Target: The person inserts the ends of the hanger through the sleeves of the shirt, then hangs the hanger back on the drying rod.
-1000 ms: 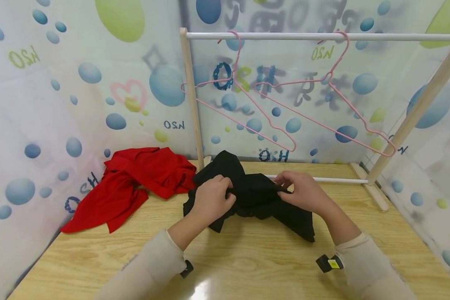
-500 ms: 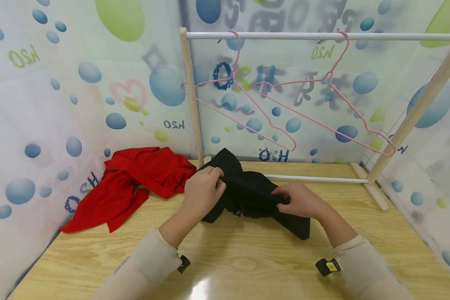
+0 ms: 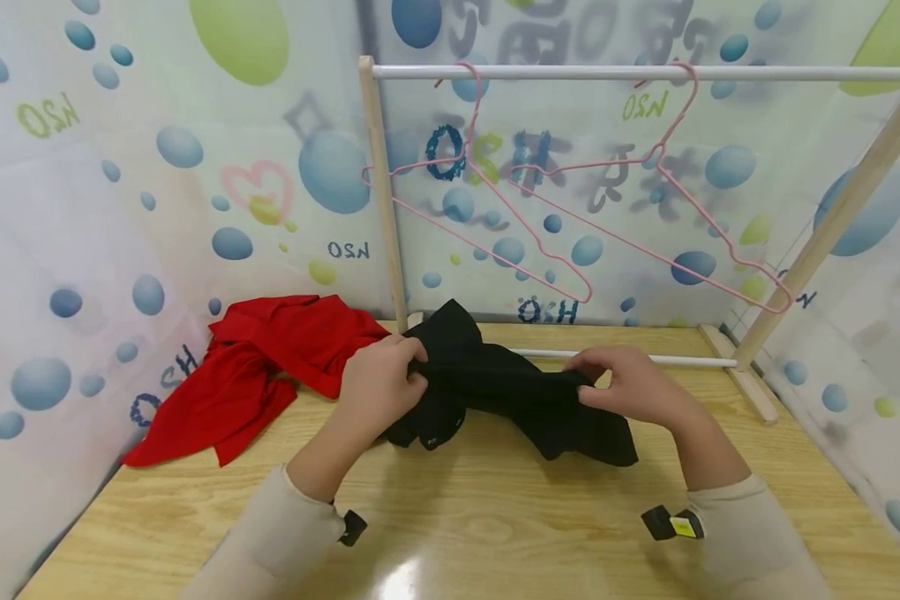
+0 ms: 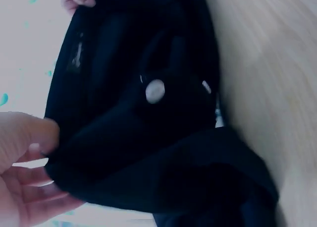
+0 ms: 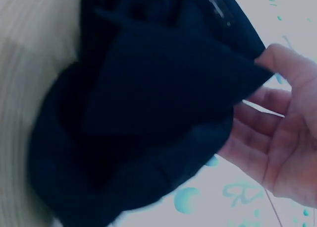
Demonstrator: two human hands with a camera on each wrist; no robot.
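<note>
The left hand (image 3: pixel 377 379) and right hand (image 3: pixel 632 387) each pinch an edge of black cloth (image 3: pixel 502 383); red cloth (image 3: pixel 270 346) lies on the table (image 3: pixel 510 517).

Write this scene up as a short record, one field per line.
Left hand: pinches an edge of the black garment
Right hand: pinches another part of its edge
Black garment: spread between both hands; exact type unclear
Red garment: crumpled on the wood-grain table, at the person's left
Left pink hanger: bare, hooked on the white top rail
Right pink hanger: bare, same rail
</note>
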